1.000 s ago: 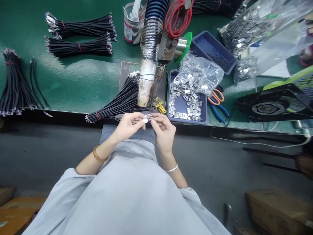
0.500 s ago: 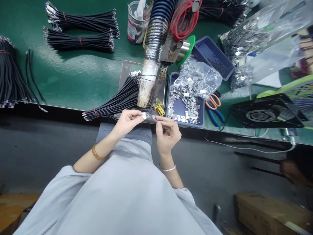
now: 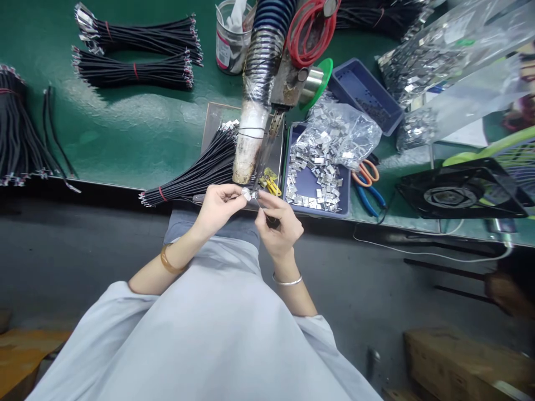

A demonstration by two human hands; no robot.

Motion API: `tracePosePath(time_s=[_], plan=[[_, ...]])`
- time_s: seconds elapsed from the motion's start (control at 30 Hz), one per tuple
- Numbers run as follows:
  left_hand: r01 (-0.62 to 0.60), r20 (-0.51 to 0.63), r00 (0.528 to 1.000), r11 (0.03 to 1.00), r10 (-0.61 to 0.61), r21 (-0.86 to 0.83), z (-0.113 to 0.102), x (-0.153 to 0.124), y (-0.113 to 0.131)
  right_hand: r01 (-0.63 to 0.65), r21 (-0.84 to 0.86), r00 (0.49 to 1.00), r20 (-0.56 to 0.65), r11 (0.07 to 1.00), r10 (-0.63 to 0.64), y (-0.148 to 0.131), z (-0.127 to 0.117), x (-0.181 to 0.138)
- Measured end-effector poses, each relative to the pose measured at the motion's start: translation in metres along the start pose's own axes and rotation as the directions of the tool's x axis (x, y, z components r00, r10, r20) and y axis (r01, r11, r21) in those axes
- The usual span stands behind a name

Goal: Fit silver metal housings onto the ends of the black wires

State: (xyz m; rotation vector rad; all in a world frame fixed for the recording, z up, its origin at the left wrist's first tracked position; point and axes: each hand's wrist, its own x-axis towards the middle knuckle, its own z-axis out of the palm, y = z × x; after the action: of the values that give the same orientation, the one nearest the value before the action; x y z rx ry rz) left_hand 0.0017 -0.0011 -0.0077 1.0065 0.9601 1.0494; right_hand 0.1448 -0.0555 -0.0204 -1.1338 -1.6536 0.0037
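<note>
My left hand [image 3: 218,207] is closed in a pinch, with a small shiny metal connector [image 3: 246,194] at its fingertips. Opposite it, my right hand [image 3: 279,224] pinches another small silvery piece [image 3: 255,195]. The two pieces are very close together; whether they touch is too small to tell. Just beyond the fingers lies a bundle of black cables [image 3: 196,170], tied with a red band near one end and bearing silvery connectors at the other. Right above the hands hangs the taped nozzle of a duct hose [image 3: 251,133], beside a soldering fixture [image 3: 273,131].
A blue tray [image 3: 346,192] of loose metal connectors and a plastic bag stands right of the hands. Orange-and-blue pliers [image 3: 371,192], a black fan [image 3: 460,189] and a second blue tray [image 3: 388,125] lie farther right. More cable bundles [image 3: 134,75] lie left.
My right hand has moved left and slightly up, bringing its small piece up close to the connector in my left hand. The left hand has barely moved.
</note>
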Motion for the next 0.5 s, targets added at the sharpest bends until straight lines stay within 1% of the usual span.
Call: tracePosePath(time_s=[0.07,0.17,0.37,0.5], plan=[[-0.006,-0.019,1.000,1.000,0.006,0.010,0.0021,0.0001,0.0012,-0.065,0.030,0.998,-0.017,0.997,0.066,-0.0005,0.0019,0.0004],[-0.019,-0.049,0.999,1.000,0.019,0.010,0.0052,-0.0003,0.0037,-0.135,0.048,0.991,0.002,0.990,0.135,-0.0015,0.0036,0.0021],[-0.026,-0.109,0.993,0.996,0.035,0.082,0.0065,-0.0025,0.0050,-0.149,0.053,0.989,0.033,0.987,0.147,-0.0037,0.0022,0.0070],[-0.038,-0.101,0.994,0.997,0.046,0.073,0.0059,-0.0025,0.0039,-0.150,0.046,0.988,0.050,0.988,0.148,-0.0049,-0.0008,0.0076]])
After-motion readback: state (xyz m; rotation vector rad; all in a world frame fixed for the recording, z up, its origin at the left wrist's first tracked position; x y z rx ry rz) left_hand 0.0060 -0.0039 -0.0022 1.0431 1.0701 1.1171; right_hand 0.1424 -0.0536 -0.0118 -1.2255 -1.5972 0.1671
